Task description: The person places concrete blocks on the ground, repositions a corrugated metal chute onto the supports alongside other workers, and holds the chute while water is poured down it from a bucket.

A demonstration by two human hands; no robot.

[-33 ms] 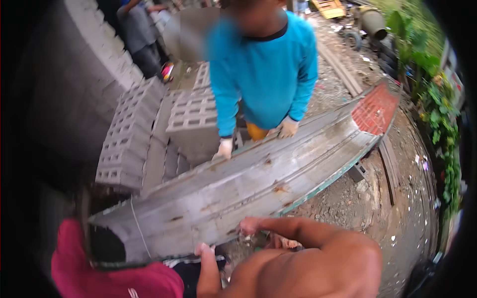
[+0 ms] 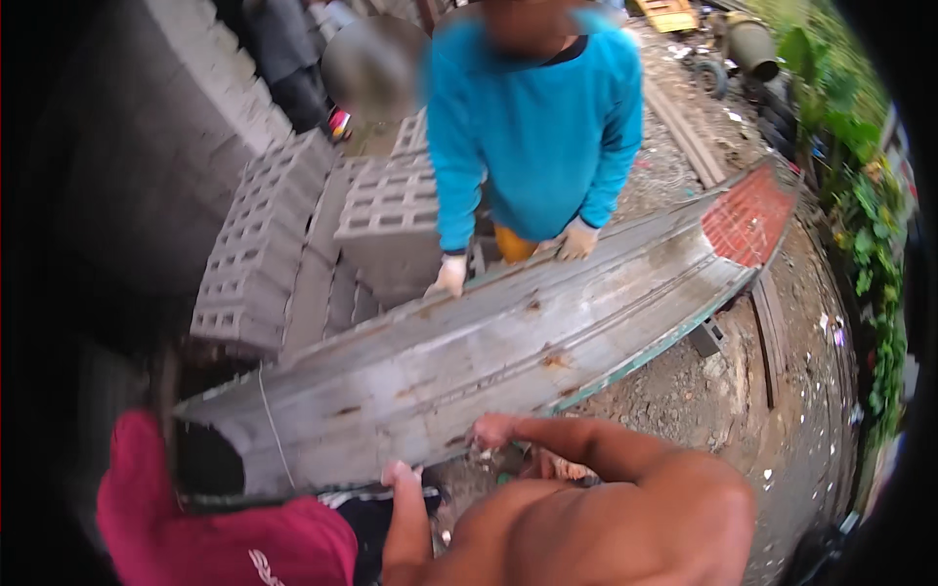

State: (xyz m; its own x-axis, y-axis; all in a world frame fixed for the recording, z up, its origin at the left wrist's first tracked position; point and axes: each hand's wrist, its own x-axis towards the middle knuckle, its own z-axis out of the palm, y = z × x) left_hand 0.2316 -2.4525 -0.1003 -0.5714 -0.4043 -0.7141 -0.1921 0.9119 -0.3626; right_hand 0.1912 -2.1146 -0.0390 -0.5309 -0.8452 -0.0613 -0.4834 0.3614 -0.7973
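Note:
A long, narrow grey metal boat [image 2: 469, 371] lies across the view, with rust spots, lengthwise ridges, a greenish edge and a red-painted tapered end at the far right. My left hand [image 2: 402, 474] is closed on its near edge. Farther right along that same edge, my right hand [image 2: 494, 431] has its fingers curled around the rim. Opposite me, a co-worker in a blue long-sleeved shirt [image 2: 537, 127] rests two gloved hands [image 2: 578, 239] on the far edge. At the dark, cut-out left end leans a person in a maroon shirt [image 2: 234, 542], whose hands are hidden.
Stacked grey concrete blocks [image 2: 259, 234] stand behind the boat at left, beside a wall [image 2: 127, 127]. Timber planks [image 2: 767, 332] and a single block [image 2: 707, 337] lie near the red end. A cement mixer [image 2: 750, 47] and green plants [image 2: 860, 205] are at far right.
The scene has shifted slightly up and to the right in view, the boat and the co-worker with it. My two hands keep their grip on the near edge.

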